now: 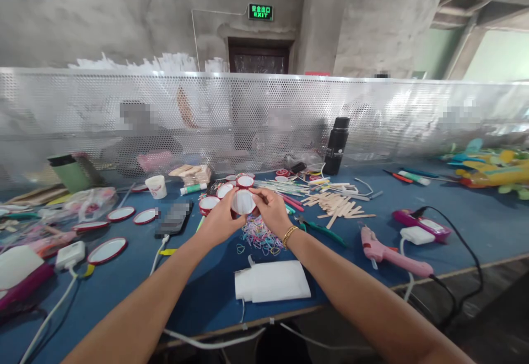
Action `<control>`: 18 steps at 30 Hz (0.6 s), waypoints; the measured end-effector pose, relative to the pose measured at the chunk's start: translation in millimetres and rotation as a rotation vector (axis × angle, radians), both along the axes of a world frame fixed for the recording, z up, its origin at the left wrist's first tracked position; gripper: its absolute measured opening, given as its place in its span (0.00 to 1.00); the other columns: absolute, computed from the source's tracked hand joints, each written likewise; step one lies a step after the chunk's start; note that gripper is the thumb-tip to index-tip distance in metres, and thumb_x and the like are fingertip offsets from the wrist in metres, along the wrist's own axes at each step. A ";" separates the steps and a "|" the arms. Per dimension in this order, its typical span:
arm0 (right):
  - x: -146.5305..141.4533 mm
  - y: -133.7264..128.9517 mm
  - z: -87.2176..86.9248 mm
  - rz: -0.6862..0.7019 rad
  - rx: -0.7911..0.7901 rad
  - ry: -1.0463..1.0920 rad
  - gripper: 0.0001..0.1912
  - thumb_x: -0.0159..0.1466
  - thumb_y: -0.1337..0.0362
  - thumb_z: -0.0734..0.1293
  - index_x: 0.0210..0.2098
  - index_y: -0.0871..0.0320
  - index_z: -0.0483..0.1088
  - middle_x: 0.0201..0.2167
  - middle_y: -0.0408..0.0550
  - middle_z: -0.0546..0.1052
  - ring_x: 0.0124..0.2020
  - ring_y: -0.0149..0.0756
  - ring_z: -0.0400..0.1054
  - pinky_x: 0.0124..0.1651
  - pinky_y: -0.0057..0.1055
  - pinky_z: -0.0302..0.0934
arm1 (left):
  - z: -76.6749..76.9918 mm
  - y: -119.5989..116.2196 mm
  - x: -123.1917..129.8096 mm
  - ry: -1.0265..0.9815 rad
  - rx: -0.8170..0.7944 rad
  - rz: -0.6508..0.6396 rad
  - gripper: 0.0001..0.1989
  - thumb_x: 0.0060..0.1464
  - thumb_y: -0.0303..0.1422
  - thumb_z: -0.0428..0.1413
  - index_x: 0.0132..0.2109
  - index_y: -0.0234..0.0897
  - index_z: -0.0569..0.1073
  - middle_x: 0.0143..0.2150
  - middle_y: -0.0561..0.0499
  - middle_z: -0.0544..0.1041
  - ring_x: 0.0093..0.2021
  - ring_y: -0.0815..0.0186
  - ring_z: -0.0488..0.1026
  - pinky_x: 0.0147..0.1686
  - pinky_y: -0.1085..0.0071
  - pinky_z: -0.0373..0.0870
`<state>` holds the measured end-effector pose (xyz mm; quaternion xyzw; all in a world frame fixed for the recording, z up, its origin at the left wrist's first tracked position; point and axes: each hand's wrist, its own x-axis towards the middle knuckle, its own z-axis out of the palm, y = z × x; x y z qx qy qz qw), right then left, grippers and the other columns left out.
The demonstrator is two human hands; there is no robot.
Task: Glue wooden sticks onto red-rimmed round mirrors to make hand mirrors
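Observation:
Between my two hands, above the blue table, is a small round white disc with a red rim. My left hand grips its left edge, fingers closed behind it and thumb below. On its right side my right hand pinches the rim; a gold bracelet circles that wrist. Similar red-rimmed discs lie just beyond my left hand. Under my hands spreads a pile of colourful rubber bands. A white folded piece lies nearer the table's front edge.
Wooden sticks, green-handled pliers and a pink glue gun lie to the right. A black bottle stands by the perforated metal screen. A phone, paper cup and more discs are leftward.

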<state>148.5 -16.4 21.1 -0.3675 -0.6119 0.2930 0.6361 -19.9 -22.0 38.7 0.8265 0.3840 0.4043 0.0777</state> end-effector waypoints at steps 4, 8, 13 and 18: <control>1.3 3.1 -3.9 -0.011 0.036 -0.043 0.15 0.61 0.59 0.64 0.45 0.58 0.74 0.29 0.47 0.77 0.21 0.32 0.68 0.25 0.30 0.65 | 1.1 5.3 -4.6 -0.066 -0.080 -0.026 0.31 0.49 0.40 0.59 0.60 0.39 0.66 0.57 0.43 0.72 0.53 0.53 0.70 0.52 0.57 0.68; 2.8 6.1 -7.7 -0.057 0.089 -0.133 0.14 0.63 0.58 0.64 0.45 0.56 0.74 0.33 0.48 0.78 0.28 0.35 0.70 0.30 0.30 0.66 | 4.2 11.3 -8.8 -0.255 -0.300 0.014 0.22 0.55 0.47 0.52 0.51 0.39 0.75 0.42 0.47 0.78 0.36 0.60 0.74 0.32 0.67 0.72; 3.3 5.0 -7.1 -0.059 0.079 -0.163 0.14 0.64 0.59 0.63 0.45 0.56 0.74 0.33 0.48 0.78 0.30 0.36 0.70 0.32 0.31 0.65 | 6.7 15.3 -11.4 -0.439 -0.425 0.071 0.19 0.50 0.48 0.56 0.37 0.36 0.79 0.28 0.51 0.74 0.25 0.67 0.67 0.24 0.72 0.66; 4.0 5.8 -7.3 -0.059 0.117 -0.212 0.12 0.63 0.61 0.63 0.44 0.56 0.74 0.33 0.46 0.78 0.31 0.35 0.71 0.37 0.31 0.64 | 7.7 15.4 -12.1 -0.444 -0.412 0.063 0.19 0.49 0.46 0.57 0.38 0.35 0.80 0.26 0.52 0.74 0.22 0.70 0.64 0.23 0.73 0.63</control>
